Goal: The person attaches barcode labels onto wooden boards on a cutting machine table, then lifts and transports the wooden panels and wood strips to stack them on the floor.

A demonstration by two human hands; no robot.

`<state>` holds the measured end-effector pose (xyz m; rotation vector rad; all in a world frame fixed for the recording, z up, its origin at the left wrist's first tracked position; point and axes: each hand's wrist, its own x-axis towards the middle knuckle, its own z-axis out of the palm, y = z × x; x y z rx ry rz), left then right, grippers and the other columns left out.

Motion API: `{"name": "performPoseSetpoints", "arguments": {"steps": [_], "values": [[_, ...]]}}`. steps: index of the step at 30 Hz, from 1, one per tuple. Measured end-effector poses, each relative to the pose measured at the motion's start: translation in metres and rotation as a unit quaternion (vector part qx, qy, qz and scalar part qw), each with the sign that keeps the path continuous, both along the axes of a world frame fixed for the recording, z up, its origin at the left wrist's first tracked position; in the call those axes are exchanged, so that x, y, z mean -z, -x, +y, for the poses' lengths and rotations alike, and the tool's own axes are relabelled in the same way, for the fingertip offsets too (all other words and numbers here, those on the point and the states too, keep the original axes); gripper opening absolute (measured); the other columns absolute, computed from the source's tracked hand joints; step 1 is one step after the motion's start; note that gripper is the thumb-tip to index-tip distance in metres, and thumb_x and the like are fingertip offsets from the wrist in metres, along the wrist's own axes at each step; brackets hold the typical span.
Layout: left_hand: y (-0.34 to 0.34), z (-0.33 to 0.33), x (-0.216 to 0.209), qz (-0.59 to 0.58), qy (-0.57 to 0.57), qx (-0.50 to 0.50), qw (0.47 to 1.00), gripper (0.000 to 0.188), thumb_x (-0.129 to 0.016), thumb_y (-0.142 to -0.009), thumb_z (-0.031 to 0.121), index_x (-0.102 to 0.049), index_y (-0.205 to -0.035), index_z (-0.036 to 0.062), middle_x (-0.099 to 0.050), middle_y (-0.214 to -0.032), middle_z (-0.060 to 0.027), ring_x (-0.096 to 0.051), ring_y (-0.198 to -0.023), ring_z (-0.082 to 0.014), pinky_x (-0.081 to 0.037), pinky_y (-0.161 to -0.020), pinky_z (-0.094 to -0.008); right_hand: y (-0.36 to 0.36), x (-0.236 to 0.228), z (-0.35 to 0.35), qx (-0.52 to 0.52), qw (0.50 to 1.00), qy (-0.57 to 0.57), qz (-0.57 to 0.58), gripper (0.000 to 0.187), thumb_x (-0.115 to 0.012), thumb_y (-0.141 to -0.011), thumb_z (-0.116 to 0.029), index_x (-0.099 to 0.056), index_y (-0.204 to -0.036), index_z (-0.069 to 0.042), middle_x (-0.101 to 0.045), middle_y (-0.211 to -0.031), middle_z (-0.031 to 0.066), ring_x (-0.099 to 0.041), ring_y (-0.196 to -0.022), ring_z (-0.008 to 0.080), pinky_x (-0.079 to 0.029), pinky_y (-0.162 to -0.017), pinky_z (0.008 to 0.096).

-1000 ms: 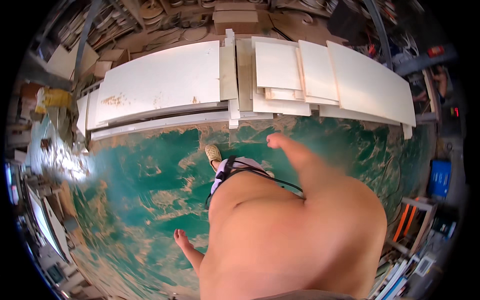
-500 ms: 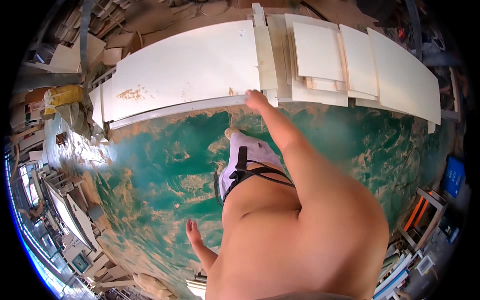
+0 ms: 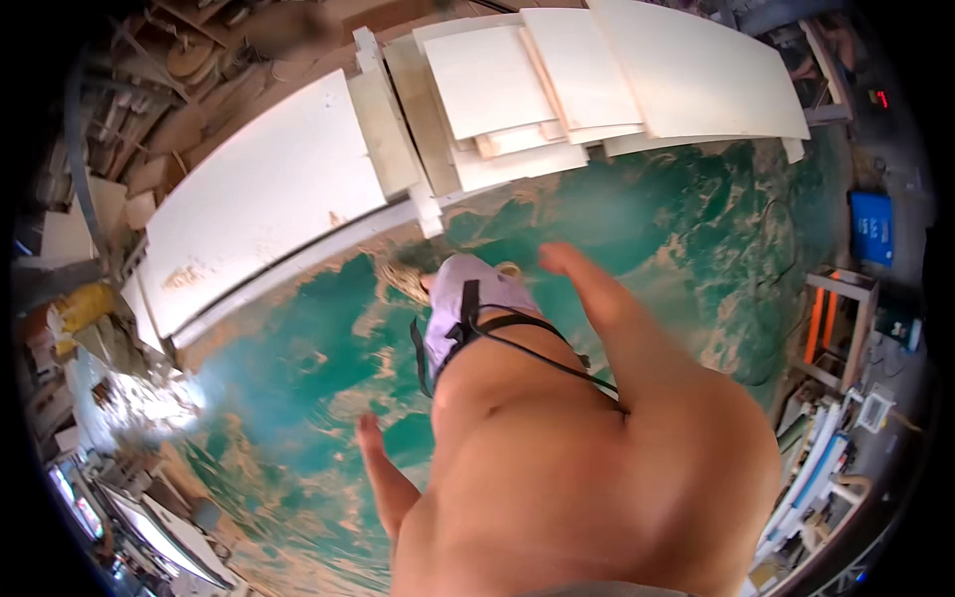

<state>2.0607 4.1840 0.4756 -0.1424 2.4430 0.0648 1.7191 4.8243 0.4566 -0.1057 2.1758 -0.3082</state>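
My right hand hangs in the air over the green floor, apart from the white boards. Its fingers are blurred, and I see nothing held in it. My left hand is low at my left side over the floor, touching nothing I can see, its fingers too small and smeared to read. Ahead lies a large white panel along a light-coloured rail. To its right, several white boards lie overlapping, with another wide white board at the far right.
The green floor is streaked with sawdust. Wood offcuts lie behind the panel, and a yellow sack sits at the left. At the right are a blue box and a metal frame with orange bars.
My right hand has come away from the front edge of the large panel. My view has turned right, so the boards appear shifted left. My left hand has moved slightly up in the picture.
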Motion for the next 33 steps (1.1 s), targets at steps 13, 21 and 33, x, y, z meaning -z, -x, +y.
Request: {"name": "performPoseSetpoints", "arguments": {"steps": [13, 21, 33], "values": [[0.159, 0.156, -0.079, 0.204, -0.298, -0.487, 0.795, 0.032, -0.057, -0.095, 0.014, -0.056, -0.126, 0.0054, -0.064, -0.114, -0.0078, -0.059, -0.105, -0.0178, -0.048, -0.089, -0.0342, 0.050, -0.034, 0.125, 0.134, 0.983, 0.061, 0.107, 0.039, -0.059, -0.087, -0.028, -0.064, -0.119, -0.008, -0.067, -0.114, 0.0185, -0.065, -0.102, 0.0356, -0.052, -0.087, 0.0442], [-0.017, 0.229, -0.015, 0.007, -0.362, -0.647, 0.671, 0.015, -0.054, -0.095, 0.016, -0.061, -0.106, 0.0069, -0.065, -0.099, -0.0068, -0.062, -0.091, -0.0213, -0.051, -0.076, -0.0382, 0.148, -0.125, 0.042, 0.036, 0.955, 0.252, 0.154, 0.039, -0.061, -0.087, -0.033, -0.063, -0.120, -0.012, -0.069, -0.108, 0.0151, -0.065, -0.099, 0.0332, -0.051, -0.086, 0.0413], [0.112, 0.317, -0.078, 0.126, -0.366, -0.721, 0.575, 0.035, -0.059, -0.095, 0.015, -0.055, -0.129, 0.0038, -0.065, -0.106, -0.0047, -0.060, -0.095, -0.0140, -0.047, -0.082, -0.0269, 0.215, -0.010, 0.205, -0.014, 0.996, -0.062, 0.062, 0.038, -0.064, -0.079, -0.029, -0.065, -0.112, -0.009, -0.067, -0.109, 0.0181, -0.063, -0.103, 0.0365, -0.051, -0.089, 0.0455]]}}
